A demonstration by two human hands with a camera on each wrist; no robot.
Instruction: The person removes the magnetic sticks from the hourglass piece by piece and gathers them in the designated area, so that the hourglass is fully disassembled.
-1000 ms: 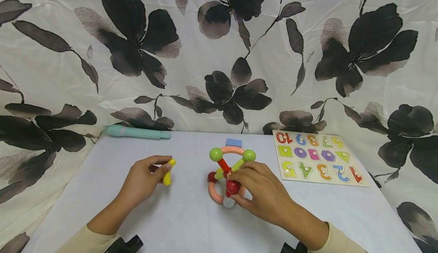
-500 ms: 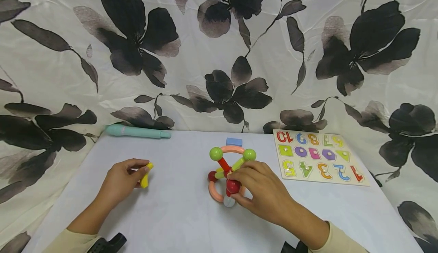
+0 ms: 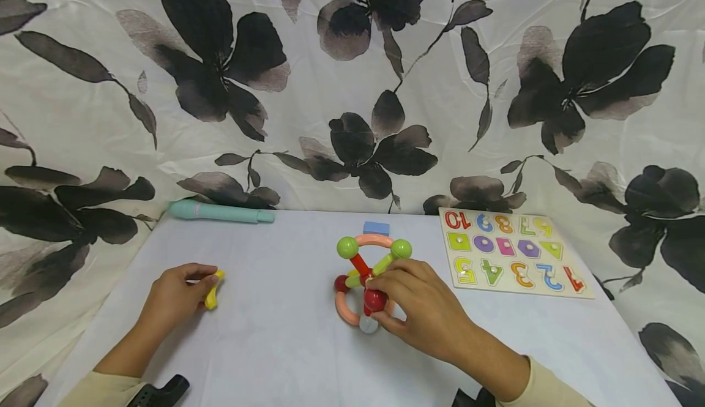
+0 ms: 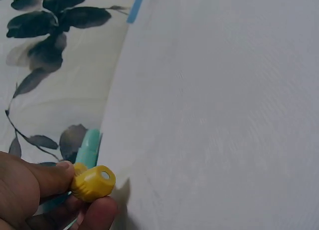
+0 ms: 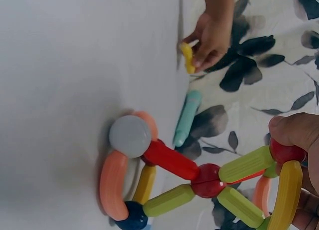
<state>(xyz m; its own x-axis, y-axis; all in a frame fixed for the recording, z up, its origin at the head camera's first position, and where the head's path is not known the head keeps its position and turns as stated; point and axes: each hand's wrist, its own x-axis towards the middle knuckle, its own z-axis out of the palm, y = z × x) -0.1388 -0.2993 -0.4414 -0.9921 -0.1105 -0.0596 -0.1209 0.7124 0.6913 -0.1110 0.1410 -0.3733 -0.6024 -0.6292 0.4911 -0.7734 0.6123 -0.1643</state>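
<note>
My left hand (image 3: 175, 294) pinches a short yellow magnetic stick (image 3: 214, 292) between thumb and fingers, above the left part of the table. In the left wrist view a small silvery disc shows on the near end of the yellow stick (image 4: 94, 184). At the middle of the table stands a structure of magnetic sticks and balls, with curved orange sticks (image 3: 346, 312), two green balls (image 3: 347, 248) and a grey ball (image 3: 368, 324). My right hand (image 3: 432, 312) grips it at a red ball (image 3: 375, 300). The right wrist view shows a dark blue ball (image 5: 132, 216) low in the structure.
Behind the structure lies a blue block (image 3: 377, 229). A teal pen-like tube (image 3: 220, 212) rests along the back left edge. At the back right is a wooden puzzle board (image 3: 496, 291) with numbers and shapes. A floral cloth (image 3: 308, 89) hangs behind the white table (image 3: 286, 364).
My left hand has moved left and slightly toward me with the yellow stick, away from the structure. The right hand and the structure stay where they were.
</note>
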